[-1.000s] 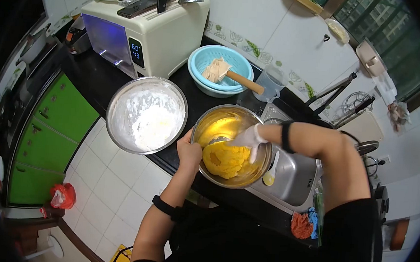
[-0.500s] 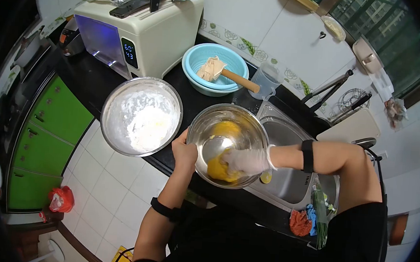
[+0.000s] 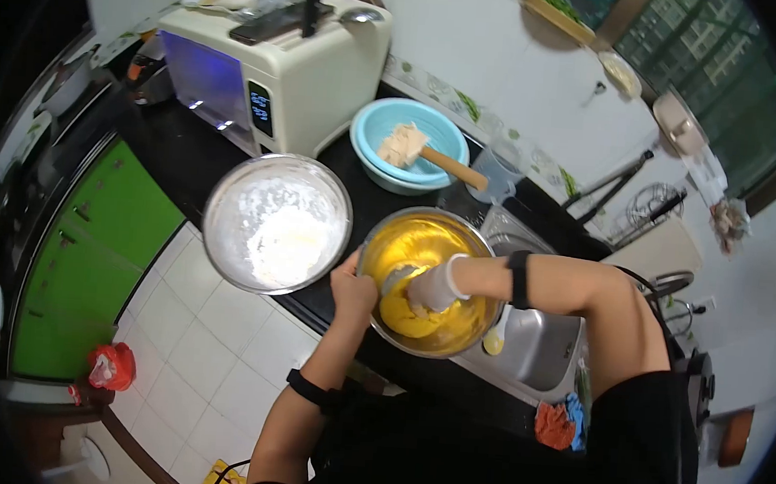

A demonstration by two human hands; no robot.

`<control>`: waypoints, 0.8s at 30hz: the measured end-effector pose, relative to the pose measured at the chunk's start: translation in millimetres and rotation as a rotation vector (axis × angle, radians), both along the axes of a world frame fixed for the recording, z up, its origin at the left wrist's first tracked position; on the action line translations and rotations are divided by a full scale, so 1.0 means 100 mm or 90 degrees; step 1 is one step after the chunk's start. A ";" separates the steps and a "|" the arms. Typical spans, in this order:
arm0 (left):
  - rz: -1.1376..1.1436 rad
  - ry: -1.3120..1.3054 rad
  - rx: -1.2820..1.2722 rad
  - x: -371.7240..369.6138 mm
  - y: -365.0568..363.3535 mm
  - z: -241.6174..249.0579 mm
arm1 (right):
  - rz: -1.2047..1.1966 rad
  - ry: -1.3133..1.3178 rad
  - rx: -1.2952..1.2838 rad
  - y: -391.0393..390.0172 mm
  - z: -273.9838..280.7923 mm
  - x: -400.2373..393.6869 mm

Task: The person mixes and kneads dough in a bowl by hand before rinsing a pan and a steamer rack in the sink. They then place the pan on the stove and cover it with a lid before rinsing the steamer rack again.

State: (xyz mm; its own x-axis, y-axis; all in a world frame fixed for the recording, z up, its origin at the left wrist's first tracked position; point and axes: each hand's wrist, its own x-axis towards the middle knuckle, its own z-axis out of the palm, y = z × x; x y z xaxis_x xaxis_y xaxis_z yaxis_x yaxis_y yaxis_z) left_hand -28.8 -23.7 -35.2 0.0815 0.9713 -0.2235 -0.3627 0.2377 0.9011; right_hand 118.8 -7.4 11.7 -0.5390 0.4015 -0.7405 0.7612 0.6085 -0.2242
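Note:
My left hand (image 3: 353,289) grips the left rim of a stainless steel mixing bowl (image 3: 493,314), fingers closed on its edge. Inside that bowl my right hand (image 3: 434,288), in a thin whitish glove, presses down into yellow dough (image 3: 414,320); its fingertips are partly sunk in it and blurred. Yellow colour shows across the bowl's inner wall. Just left of my left hand stands a second metal bowl (image 3: 211,243) holding white flour (image 3: 285,235).
Behind the bowls sit blue basins (image 3: 367,133) with a wooden-handled tool (image 3: 452,166) and a clear plastic jug (image 3: 500,164). A cream countertop oven (image 3: 328,67) is at the back left. The sink (image 3: 538,347) lies right, with cloths (image 3: 555,425) at the front edge.
My right hand has shifted up and slightly left within the bowl, and its forearm has swung inward over it. The whole view has shifted slightly. My left hand keeps hold of the rim.

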 end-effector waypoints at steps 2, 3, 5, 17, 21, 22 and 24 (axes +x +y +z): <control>0.004 0.051 0.017 -0.01 0.02 -0.01 | 0.141 0.057 -0.090 0.19 0.21 -0.09; 0.008 0.059 0.029 -0.01 0.00 -0.02 | 0.067 0.013 -0.029 0.26 0.22 -0.14; 0.003 0.044 0.028 -0.02 -0.01 0.03 | 0.054 -0.005 0.050 0.30 0.16 -0.19; 0.060 0.040 0.059 0.01 -0.04 0.08 | -0.823 -0.076 -0.337 -0.01 -0.16 0.27; 0.057 0.009 0.050 0.01 -0.03 0.04 | -0.866 0.179 -0.359 -0.28 0.24 0.05; 0.047 0.001 0.045 0.01 -0.03 0.05 | -0.875 0.177 -0.364 -0.27 0.19 0.02; 0.038 0.005 0.051 0.01 -0.02 0.02 | -0.604 0.226 -0.094 -0.23 0.03 0.00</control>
State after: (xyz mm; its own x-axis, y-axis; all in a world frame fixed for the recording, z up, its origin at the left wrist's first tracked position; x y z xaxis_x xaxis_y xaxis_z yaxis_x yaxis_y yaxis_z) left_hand -28.3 -25.9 -33.5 0.0208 0.9891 -0.1459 -0.3668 0.1433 0.9192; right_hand 119.3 -30.6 14.2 -0.2442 0.6948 -0.6765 0.7902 -0.2618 -0.5541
